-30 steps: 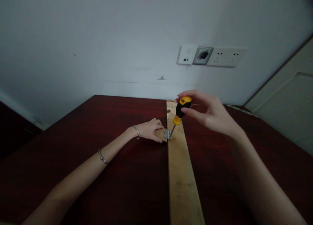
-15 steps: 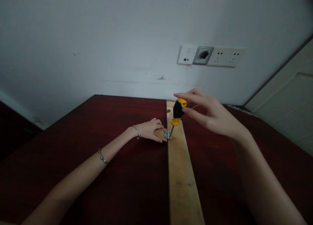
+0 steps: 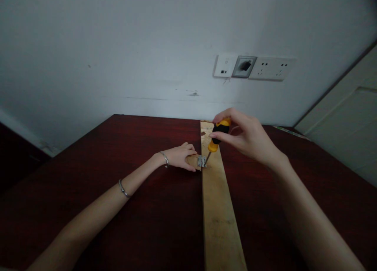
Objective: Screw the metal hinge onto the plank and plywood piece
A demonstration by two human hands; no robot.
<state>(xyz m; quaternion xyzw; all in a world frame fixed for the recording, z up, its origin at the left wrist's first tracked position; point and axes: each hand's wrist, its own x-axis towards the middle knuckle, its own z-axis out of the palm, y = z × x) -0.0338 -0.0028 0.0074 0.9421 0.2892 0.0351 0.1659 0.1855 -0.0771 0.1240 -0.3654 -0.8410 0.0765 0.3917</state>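
Between its thumb and fingers, my left hand (image 3: 180,157) grips a small wood block (image 3: 192,161) lying against the left edge of a long pale wooden board (image 3: 219,208). A small metal hinge (image 3: 202,161) spans the joint between block and board. My right hand (image 3: 243,131) is closed around the black and yellow handle of a screwdriver (image 3: 220,130). The tool leans to the right, and its tip meets the hinge's right leaf near the lower edge. Whether a screw sits under the tip is too small to tell.
Under everything is a dark red wooden tabletop (image 3: 141,220), its far edge close to a pale wall (image 3: 147,47). Sockets and a switch plate (image 3: 272,68) are set in the wall. A panelled white door (image 3: 350,118) stands at the right.
My right hand has closed further round the screwdriver handle and turned. The handle's top has tilted to the right, while the tip stays at the hinge. My left hand has not moved.
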